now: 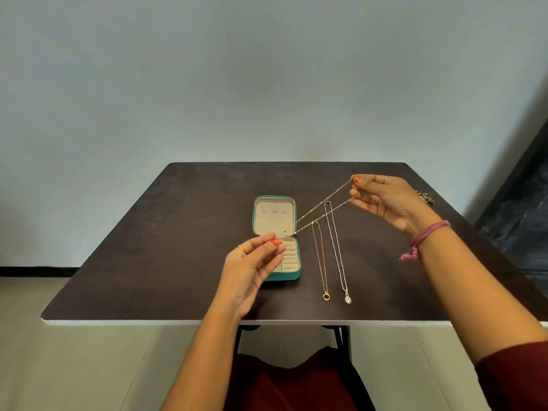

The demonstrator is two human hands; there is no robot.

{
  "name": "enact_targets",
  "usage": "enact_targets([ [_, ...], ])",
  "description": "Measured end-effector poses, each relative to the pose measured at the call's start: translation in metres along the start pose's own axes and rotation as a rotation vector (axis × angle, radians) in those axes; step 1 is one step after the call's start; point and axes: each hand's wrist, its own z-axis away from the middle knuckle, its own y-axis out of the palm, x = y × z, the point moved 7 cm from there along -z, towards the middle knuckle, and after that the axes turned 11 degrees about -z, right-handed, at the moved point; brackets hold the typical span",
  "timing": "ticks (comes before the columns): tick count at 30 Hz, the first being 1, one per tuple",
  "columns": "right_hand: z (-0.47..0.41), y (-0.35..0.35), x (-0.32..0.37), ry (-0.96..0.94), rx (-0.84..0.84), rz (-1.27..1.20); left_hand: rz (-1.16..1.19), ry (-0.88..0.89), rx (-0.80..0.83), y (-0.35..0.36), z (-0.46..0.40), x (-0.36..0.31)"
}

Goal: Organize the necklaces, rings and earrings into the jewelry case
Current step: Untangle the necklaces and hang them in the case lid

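Gold chain (324, 210) stretched between both hands — left (252, 268), right (385, 200) pinching — above the case (292, 275).

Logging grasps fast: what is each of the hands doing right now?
Left hand: pinches one end of the gold chain necklace above the jewelry case.
Right hand: pinches the other end, raised.

A dark brown rectangular worktop (178, 247) with a pale front edge carries an open teal zip jewelry case with beige lining (275, 237). Just right of it lie a thin gold chain necklace with a ring pendant (321, 262) and a silver beaded chain necklace with an oval pendant (336, 250), side by side. A small jewelry cluster (427, 198) sits near the right edge.
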Motion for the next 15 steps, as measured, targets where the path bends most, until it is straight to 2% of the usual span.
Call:
enact_targets([
  [8, -0.01, -0.013, 0.012, -0.168, -0.033, 0.133, -0.063, -0.001, 0.074, 0.024, 0.009, 0.027],
  [15, -0.014, -0.022, 0.027, -0.288, -0.042, 0.416, -0.088, 0.006, 0.146, 0.056, 0.022, 0.049],
])
